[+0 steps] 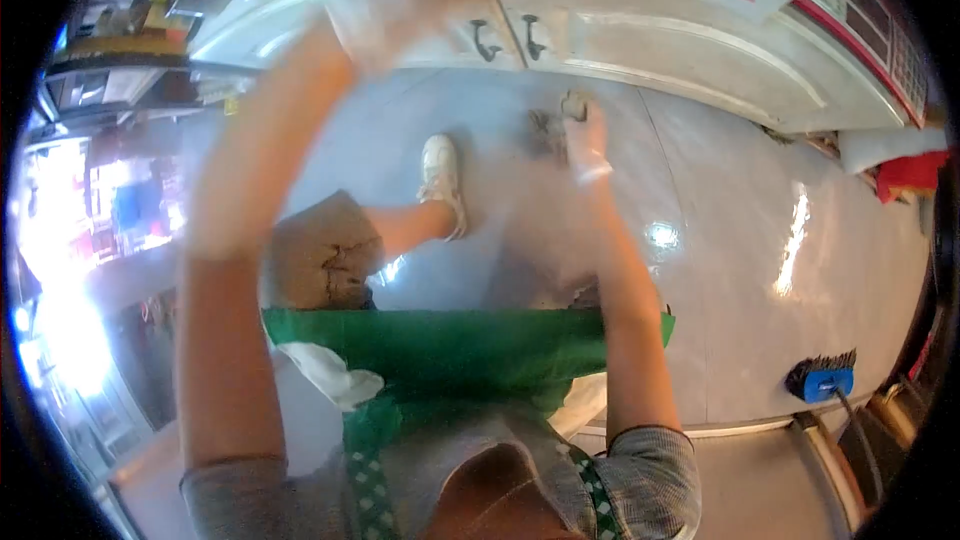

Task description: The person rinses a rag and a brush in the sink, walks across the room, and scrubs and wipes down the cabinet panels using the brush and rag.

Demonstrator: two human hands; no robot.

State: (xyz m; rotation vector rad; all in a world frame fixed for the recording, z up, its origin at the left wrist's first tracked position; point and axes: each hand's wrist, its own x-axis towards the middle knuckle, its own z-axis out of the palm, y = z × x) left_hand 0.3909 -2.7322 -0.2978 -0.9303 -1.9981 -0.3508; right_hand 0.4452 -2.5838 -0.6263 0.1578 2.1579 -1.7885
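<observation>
My left hand is raised at the top, in front of the white cabinet doors, and badly smeared by motion. Its fingers cannot be made out, nor whether it holds anything. A pale, see-through glove seems to cover it. My right hand, in a similar thin glove, reaches out low over the grey floor. Its fingers are closed around a small greyish-brown thing that is too blurred to name. Beside it is a dark, blurred patch whose nature I cannot tell.
White cabinet doors with dark handles run along the far side. A blue broom head with dark bristles rests on the shiny floor at right. My white shoe stands forward. A green apron covers my front.
</observation>
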